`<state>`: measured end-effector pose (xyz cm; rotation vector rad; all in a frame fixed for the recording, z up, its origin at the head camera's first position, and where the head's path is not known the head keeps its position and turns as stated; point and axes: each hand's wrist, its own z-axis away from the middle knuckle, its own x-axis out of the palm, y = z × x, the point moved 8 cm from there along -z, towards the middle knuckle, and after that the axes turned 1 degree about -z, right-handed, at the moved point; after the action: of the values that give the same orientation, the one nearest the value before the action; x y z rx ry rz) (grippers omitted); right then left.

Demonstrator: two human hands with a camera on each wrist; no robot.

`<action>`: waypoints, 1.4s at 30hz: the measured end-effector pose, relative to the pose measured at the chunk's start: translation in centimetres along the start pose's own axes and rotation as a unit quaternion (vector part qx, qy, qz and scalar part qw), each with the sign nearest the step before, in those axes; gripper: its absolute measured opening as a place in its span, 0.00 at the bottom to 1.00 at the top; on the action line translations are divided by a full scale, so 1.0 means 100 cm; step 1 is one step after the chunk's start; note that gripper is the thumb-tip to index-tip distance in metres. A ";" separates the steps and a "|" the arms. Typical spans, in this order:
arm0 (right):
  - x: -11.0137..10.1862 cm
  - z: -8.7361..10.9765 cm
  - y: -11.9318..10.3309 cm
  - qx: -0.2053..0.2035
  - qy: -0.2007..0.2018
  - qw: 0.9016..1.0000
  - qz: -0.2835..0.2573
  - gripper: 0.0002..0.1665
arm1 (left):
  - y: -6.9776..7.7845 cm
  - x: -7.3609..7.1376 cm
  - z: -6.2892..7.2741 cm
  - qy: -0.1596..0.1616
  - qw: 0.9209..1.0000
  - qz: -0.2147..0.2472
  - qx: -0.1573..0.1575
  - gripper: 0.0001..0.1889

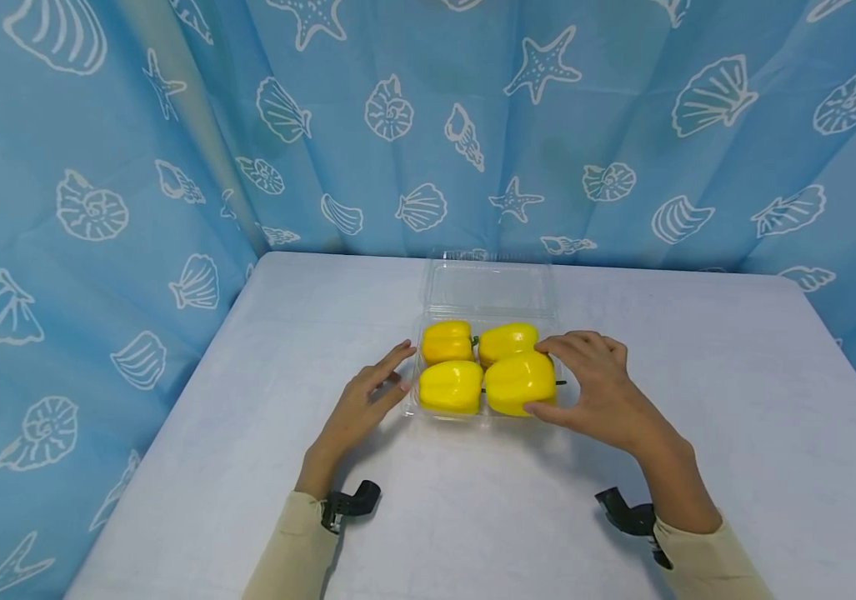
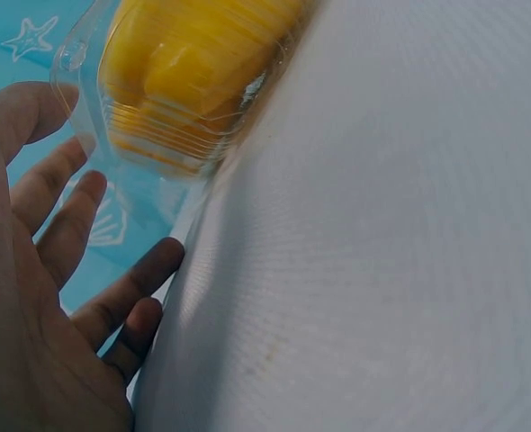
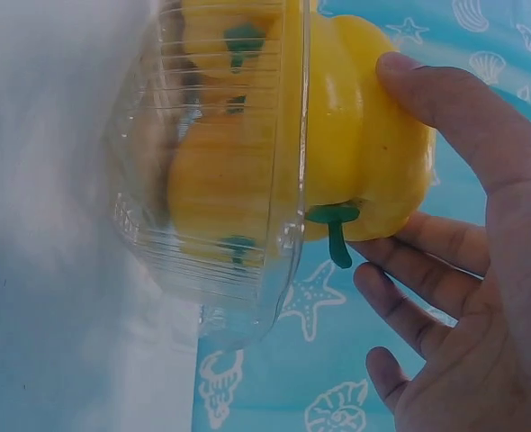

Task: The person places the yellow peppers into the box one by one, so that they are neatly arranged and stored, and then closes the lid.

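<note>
A clear plastic clamshell box [image 1: 489,293], its lid folded back, holds several yellow bell peppers. My right hand [image 1: 600,392] holds the near right bell pepper [image 1: 520,382] between thumb and fingers; in the right wrist view this pepper [image 3: 373,126] sticks up above the box rim, its green stem [image 3: 337,238] showing. The other peppers are a near left one [image 1: 450,387], a far left one [image 1: 447,342] and a far right one [image 1: 506,342]. At the box's left side my left hand [image 1: 360,408] has its fingers spread, the thumb and a fingertip touching the clear wall [image 2: 85,99].
The box stands on a table with a white cloth [image 1: 307,317]. Behind and to the left hangs a blue curtain [image 1: 367,150] with white shells and starfish. Each wrist wears a black camera mount, the left mount [image 1: 352,500] and the right mount [image 1: 626,512].
</note>
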<state>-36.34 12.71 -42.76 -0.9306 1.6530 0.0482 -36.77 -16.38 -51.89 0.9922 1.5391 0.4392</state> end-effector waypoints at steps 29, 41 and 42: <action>0.000 0.003 0.008 0.008 -0.033 0.999 -0.015 0.38 | 0.000 0.000 0.000 0.000 1.000 0.002 -0.004 0.26; 0.004 0.004 0.016 0.046 -0.054 0.996 -0.052 0.40 | -0.001 0.001 -0.001 0.000 1.000 -0.003 0.000 0.26; 0.004 0.004 0.016 0.046 -0.054 0.996 -0.052 0.40 | -0.001 0.000 -0.001 0.001 1.000 -0.002 0.000 0.26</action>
<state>-37.00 13.77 -43.93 -0.9263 1.4924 -0.0470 -36.87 -16.36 -51.96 0.9885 1.5427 0.4365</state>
